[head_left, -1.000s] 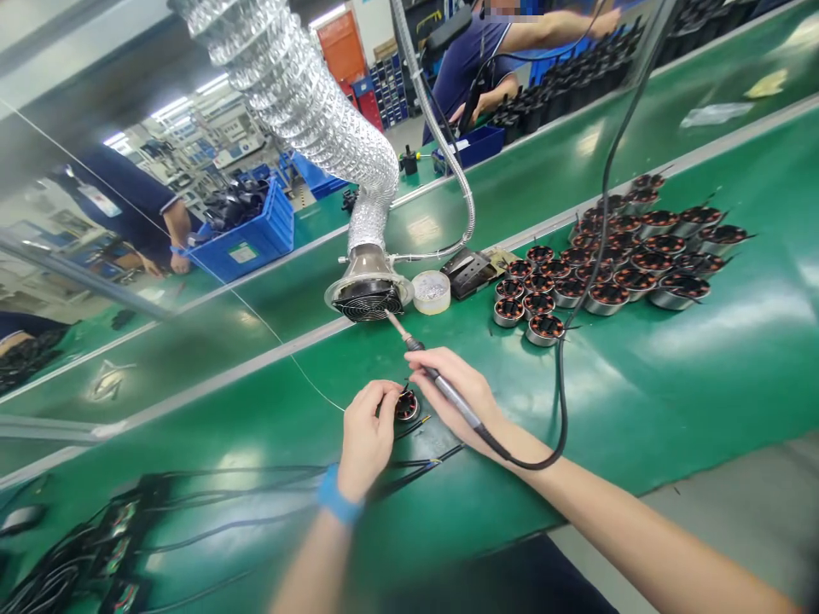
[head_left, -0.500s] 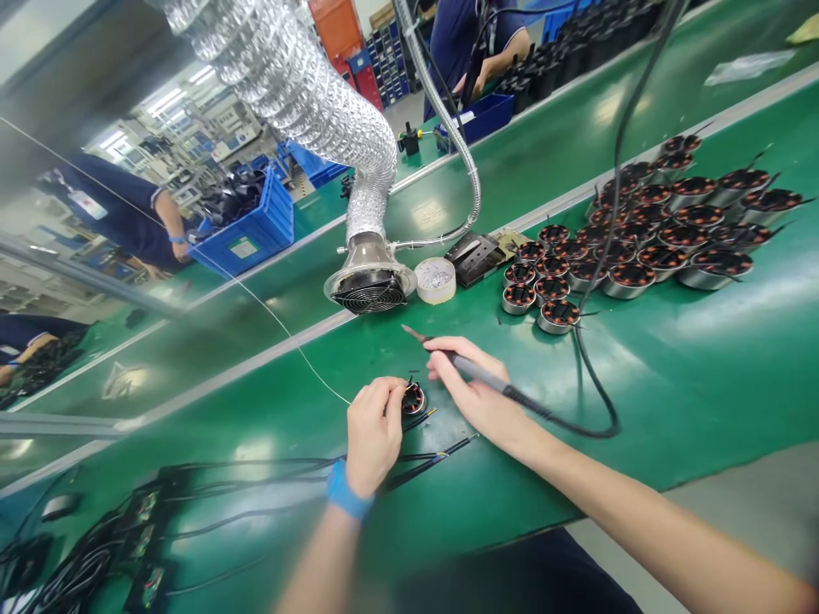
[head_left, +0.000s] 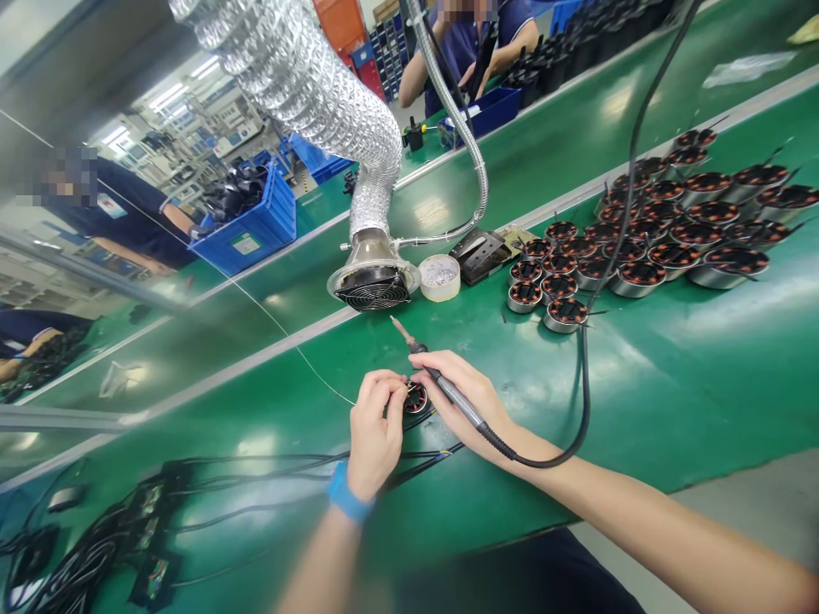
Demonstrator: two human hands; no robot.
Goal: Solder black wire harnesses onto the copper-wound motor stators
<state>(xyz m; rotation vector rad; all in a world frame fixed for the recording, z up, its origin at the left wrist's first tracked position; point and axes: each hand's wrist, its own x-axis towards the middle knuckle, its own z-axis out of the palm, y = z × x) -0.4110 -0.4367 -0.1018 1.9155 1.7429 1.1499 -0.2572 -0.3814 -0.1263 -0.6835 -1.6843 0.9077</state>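
Observation:
My left hand [head_left: 373, 435], with a blue wristband, pinches a small round motor stator with copper windings [head_left: 415, 397] on the green bench, and a thin solder wire [head_left: 287, 338] runs up to its fingers. Touching the stator's right side, my right hand [head_left: 470, 402] is closed round a soldering iron [head_left: 441, 384]. The iron's tip points up and away toward the fume fan [head_left: 373, 286]. Its black cable [head_left: 579, 401] loops to the right and rises out of view.
A foil extraction duct [head_left: 320, 94] hangs over the bench. Beside the fan stand a white tin [head_left: 438, 276] and a black iron stand [head_left: 479, 253]. Several stators [head_left: 646, 234] crowd the right. Black wired parts [head_left: 102, 546] lie bottom left. People work at the far bench by blue bins [head_left: 252, 226].
My right hand drew the iron back toward the stator and tilted its tip upward again. My left hand stayed on the stator. The view shifted slightly.

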